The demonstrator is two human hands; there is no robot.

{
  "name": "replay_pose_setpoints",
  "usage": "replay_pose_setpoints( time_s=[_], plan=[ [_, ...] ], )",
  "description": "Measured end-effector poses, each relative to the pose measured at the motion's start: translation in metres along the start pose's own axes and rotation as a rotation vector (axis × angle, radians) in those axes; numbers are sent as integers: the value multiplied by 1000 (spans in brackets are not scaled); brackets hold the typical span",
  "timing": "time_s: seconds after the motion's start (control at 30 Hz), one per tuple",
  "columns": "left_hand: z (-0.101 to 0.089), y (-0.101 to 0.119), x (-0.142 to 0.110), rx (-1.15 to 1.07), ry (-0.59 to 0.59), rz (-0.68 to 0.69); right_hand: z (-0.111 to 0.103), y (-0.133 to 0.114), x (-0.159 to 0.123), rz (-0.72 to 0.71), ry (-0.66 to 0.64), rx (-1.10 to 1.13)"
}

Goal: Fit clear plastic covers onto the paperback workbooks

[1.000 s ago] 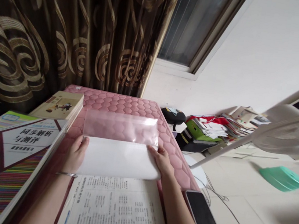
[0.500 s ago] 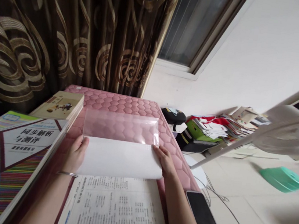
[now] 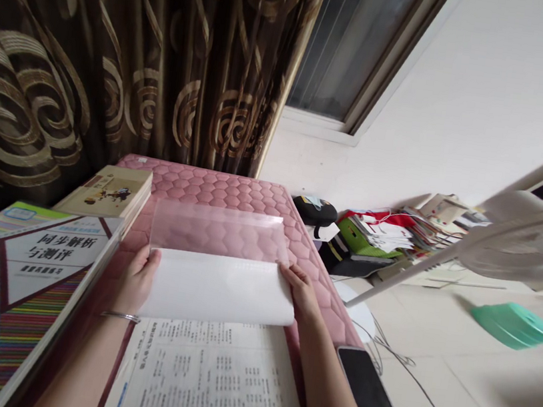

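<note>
An open book with a printed page [image 3: 207, 376] lies in front of me on a pink quilted surface. Its white blank cover flap [image 3: 222, 287] is raised and curved, with a clear plastic book cover [image 3: 217, 231] reaching beyond its far edge. My left hand [image 3: 139, 276] pinches the left edge of the flap, thumb on top; a thin bracelet circles that wrist. On the opposite edge my right hand [image 3: 300, 292] grips the flap and plastic between thumb and fingers. The undersides of both grips are hidden.
Workbooks [image 3: 38, 285] are stacked at left, beside a beige book pile [image 3: 108, 194]. A dark phone-like slab [image 3: 370, 399] lies right of my forearm. Past the pink mattress [image 3: 213, 185] stand a white fan [image 3: 524, 239], cables, papers [image 3: 383, 236] and a green stool [image 3: 514, 325].
The clear plastic's far edge and right corner have shifted slightly, and my right fingers have moved a little on the edge. My left hand and the book stay almost still.
</note>
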State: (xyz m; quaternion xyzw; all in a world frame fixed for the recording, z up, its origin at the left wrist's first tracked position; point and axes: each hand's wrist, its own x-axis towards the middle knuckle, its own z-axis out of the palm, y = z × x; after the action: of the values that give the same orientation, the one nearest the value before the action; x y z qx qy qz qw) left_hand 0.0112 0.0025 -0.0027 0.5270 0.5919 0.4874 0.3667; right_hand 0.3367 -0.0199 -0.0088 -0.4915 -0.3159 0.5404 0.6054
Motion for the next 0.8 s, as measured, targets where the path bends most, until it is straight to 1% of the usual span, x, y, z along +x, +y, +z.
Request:
replay_pose_setpoints(
  time_s=[0.13, 0.3, 0.4, 0.53, 0.63, 0.8],
  plan=[
    [1, 3, -1, -34, -9, -18, -4, 1, 2, 5, 6, -11],
    [1, 2, -1, -21, -4, -12, -11, 5, 7, 76, -17, 7],
    [1, -1, 0, -14, -16, -10, -11, 5, 7, 86, -9, 16],
    [0, -6, 3, 5, -14, -10, -4, 3, 5, 25, 44, 32],
    [0, -8, 4, 35, -10, 0, -1, 3, 4, -24, 61, 31],
    [0, -4, 4, 101, 7, 43, 0, 2, 3, -47, 68, -8]
  ],
)
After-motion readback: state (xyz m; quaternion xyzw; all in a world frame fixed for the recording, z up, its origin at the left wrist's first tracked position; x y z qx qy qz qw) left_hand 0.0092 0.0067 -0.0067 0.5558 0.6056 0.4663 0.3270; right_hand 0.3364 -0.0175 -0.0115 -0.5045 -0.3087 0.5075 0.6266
